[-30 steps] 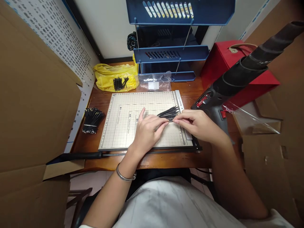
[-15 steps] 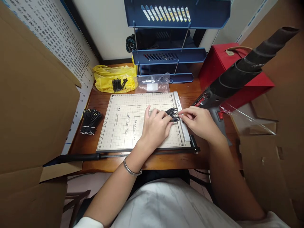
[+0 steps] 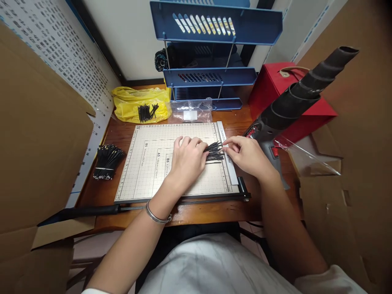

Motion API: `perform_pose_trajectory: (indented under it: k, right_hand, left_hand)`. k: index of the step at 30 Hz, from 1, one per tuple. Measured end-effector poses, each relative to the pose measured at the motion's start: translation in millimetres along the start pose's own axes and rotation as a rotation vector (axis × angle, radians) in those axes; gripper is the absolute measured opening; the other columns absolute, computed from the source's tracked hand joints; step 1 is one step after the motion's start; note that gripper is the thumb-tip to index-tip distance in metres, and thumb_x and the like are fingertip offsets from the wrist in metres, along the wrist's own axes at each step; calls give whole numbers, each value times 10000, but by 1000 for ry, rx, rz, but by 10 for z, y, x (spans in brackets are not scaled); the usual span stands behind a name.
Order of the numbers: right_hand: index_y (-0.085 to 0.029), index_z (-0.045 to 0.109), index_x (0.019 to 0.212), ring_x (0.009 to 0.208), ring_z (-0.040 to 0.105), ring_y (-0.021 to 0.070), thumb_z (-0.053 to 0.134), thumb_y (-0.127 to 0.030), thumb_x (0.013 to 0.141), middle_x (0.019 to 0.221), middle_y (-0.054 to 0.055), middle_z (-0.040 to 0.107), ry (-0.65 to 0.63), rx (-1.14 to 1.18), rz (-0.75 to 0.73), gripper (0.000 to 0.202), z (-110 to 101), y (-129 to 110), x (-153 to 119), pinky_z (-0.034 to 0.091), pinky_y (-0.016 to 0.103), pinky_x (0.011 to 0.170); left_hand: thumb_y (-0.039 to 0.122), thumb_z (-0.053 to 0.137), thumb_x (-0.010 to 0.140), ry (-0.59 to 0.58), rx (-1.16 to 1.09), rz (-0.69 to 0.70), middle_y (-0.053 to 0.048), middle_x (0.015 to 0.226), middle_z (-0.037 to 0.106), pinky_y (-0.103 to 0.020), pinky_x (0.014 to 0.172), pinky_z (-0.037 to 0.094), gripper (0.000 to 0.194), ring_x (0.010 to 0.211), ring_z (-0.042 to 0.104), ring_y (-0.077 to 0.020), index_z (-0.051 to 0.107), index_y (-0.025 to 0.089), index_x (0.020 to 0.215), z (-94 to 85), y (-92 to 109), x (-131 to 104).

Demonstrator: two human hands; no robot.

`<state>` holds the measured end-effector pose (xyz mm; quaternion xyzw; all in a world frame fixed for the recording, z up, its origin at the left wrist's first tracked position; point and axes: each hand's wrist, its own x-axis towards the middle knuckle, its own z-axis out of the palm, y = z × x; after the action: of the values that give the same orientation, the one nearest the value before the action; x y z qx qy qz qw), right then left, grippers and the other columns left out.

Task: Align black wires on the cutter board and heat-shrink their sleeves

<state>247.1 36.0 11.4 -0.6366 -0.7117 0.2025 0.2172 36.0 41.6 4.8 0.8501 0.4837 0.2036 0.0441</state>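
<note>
Several thin black wires (image 3: pixel 216 151) lie fanned out on the cream paper cutter board (image 3: pixel 141 163), near its right edge. My left hand (image 3: pixel 189 159) rests over their left ends with curled fingers, closed around part of the bunch. The fingertips of my right hand (image 3: pixel 241 153) are pinched at the right ends of the wires, beside the grey ruler strip (image 3: pixel 227 155). A banded bundle of black wires (image 3: pixel 107 162) lies left of the board, and a smaller pile (image 3: pixel 147 112) sits on a yellow bag (image 3: pixel 137 98).
The cutter's black handle (image 3: pixel 92 210) runs along the front edge. Behind the board are a clear bag (image 3: pixel 190 110) and a blue rack (image 3: pixel 214 77). To the right stand a grey and black blower (image 3: pixel 281 108) and a red box (image 3: pixel 272 79). Cardboard walls (image 3: pixel 39 134) flank the table.
The view has shifted, so the scene sits further left and slightly lower. My left hand has drawn back a little to the left, and more of the wires shows between my hands.
</note>
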Motion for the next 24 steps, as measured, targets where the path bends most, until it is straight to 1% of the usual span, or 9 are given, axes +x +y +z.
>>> perform_pose_trajectory:
  k: [2, 4, 7, 9, 11, 13, 18, 24]
  right_hand:
    - [-206, 733, 1137, 667, 511, 152, 595, -323, 923, 716, 2, 591, 24, 10, 33, 281, 19, 2, 2, 345, 296, 670]
    - [-210, 720, 1198, 667, 508, 155, 580, -322, 931, 728, 6, 605, 44, 2, 45, 322, 45, -4, 21, 343, 297, 674]
    - [-206, 751, 1146, 663, 510, 160, 561, -338, 941, 731, 24, 626, 83, -10, 58, 310, 79, -31, 92, 349, 300, 675]
    - [-198, 773, 1099, 681, 533, 169, 561, -339, 937, 747, 41, 649, 105, -27, 71, 302, 92, -61, 155, 366, 303, 687]
    - [-195, 790, 1069, 702, 555, 179, 570, -326, 924, 770, 59, 672, 96, -68, 100, 294, 99, -93, 212, 381, 308, 702]
    - [-205, 802, 1051, 712, 564, 186, 582, -319, 912, 789, 72, 687, 70, -109, 128, 284, 107, -119, 249, 379, 310, 701]
    - [-242, 808, 983, 727, 551, 191, 604, -293, 898, 794, 67, 683, 65, -144, 175, 227, 141, -137, 269, 343, 306, 684]
    - [-232, 805, 961, 695, 515, 180, 608, -265, 897, 749, 52, 650, 62, -129, 183, 209, 163, -126, 287, 321, 310, 684]
  left_hand:
    - [215, 546, 1008, -26, 3, -27, -85, 1102, 750, -532, 1013, 437, 216, 1042, 621, -319, 746, 212, 1089, 0, 0, 37]
    - [204, 546, 1003, -62, -8, -69, -98, 1098, 756, -523, 948, 478, 222, 1034, 635, -334, 748, 193, 1096, 10, -14, 102]
    - [229, 577, 986, -102, -50, -115, -120, 1021, 770, -511, 859, 516, 201, 987, 662, -347, 768, 182, 1030, 31, -61, 233]
    - [258, 615, 964, -119, -75, -117, -111, 944, 777, -488, 825, 529, 174, 929, 678, -329, 779, 197, 959, 41, -96, 314]
    - [270, 645, 941, -137, -87, -110, -90, 889, 780, -461, 802, 536, 153, 873, 686, -302, 786, 216, 912, 46, -119, 371]
    - [251, 647, 926, -157, -92, -113, -81, 867, 781, -447, 797, 538, 152, 851, 691, -288, 793, 221, 895, 39, -123, 401]
    - [193, 591, 937, -223, -96, -132, -104, 924, 795, -450, 841, 516, 218, 926, 703, -300, 809, 198, 922, -21, -65, 434]
    - [193, 568, 969, -272, -88, -134, -128, 990, 790, -459, 874, 483, 239, 970, 689, -309, 805, 172, 956, -40, -28, 478]
